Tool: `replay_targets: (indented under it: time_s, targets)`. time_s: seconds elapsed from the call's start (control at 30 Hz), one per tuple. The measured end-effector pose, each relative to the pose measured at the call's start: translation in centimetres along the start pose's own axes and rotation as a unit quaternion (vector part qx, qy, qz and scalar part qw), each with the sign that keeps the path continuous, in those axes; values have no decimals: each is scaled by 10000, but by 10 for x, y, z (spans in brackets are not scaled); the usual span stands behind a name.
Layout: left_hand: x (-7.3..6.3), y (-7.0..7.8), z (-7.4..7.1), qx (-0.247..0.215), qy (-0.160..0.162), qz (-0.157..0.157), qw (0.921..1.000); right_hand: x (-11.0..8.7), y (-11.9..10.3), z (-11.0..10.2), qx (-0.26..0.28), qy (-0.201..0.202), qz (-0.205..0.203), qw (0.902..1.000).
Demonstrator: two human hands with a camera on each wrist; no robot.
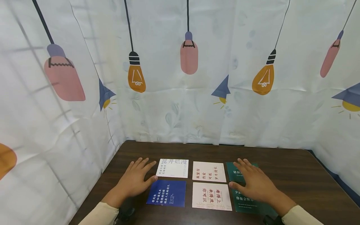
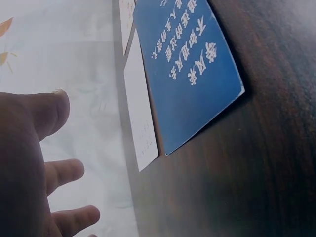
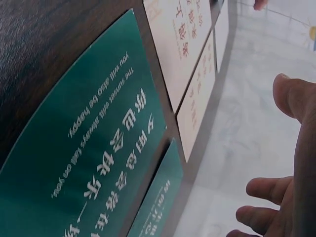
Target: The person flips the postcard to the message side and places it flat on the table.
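Six cards would be several: they lie flat in two rows. At the left, a white card (image 1: 172, 168) lies behind a blue card (image 1: 167, 193). Two pale pink cards, a far card (image 1: 209, 172) and a near card (image 1: 211, 197), fill the middle. On the right are a far green card (image 1: 232, 172) and a near green card (image 1: 244, 204), both partly hidden by my right hand (image 1: 254, 181). That hand hovers over them, fingers spread, holding nothing. My left hand (image 1: 135, 179) is held beside the white and blue cards, fingers spread and nothing in it.
The cards lie on a dark brown wooden table (image 1: 298, 175). A white curtain (image 1: 168, 118) printed with lamps and bulbs hangs behind the table and along its left side. Dark blue cloth (image 1: 344, 184) shows past the right edge.
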State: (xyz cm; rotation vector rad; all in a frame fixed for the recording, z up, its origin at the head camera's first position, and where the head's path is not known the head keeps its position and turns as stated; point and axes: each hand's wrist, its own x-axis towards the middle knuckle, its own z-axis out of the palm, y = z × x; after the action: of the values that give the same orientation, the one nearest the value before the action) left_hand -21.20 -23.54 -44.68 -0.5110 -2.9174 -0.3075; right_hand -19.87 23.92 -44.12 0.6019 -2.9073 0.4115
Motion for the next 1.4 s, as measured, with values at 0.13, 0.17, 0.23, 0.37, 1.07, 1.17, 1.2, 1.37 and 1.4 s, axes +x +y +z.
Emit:
replay_targets:
  time_s: [0.13,0.17,0.23,0.37,1.07,1.17,1.2,1.37,1.4]
  targets:
    - [-1,-1,2,-16,-30,3,10000,1,-4,4,59,-10,-12,10000]
    - [-2,-1,2,-13,-29,1,10000,2,-5,5,70,-1,-24,10000]
    - [-2,-1,3,-28,-20,0,10000,2,-6,6,96,4,-26,10000]
    - [-4,0,3,-59,-3,7,10000,3,-10,9,143,-55,-32,9999]
    - [-12,-5,11,-123,-135,-112,9998,9,-25,23,250,-283,11,9993]
    - [-13,-6,11,-115,-146,-130,9997,10,-28,25,230,-332,13,9992]
    - [-13,-6,11,-112,-152,-135,9997,11,-29,26,231,-343,23,9991]
    - [-14,-6,13,-109,-204,-181,9996,13,-33,30,192,-373,43,9991]
    - [-14,-6,13,-111,-212,-189,9995,14,-34,31,188,-372,49,9991]
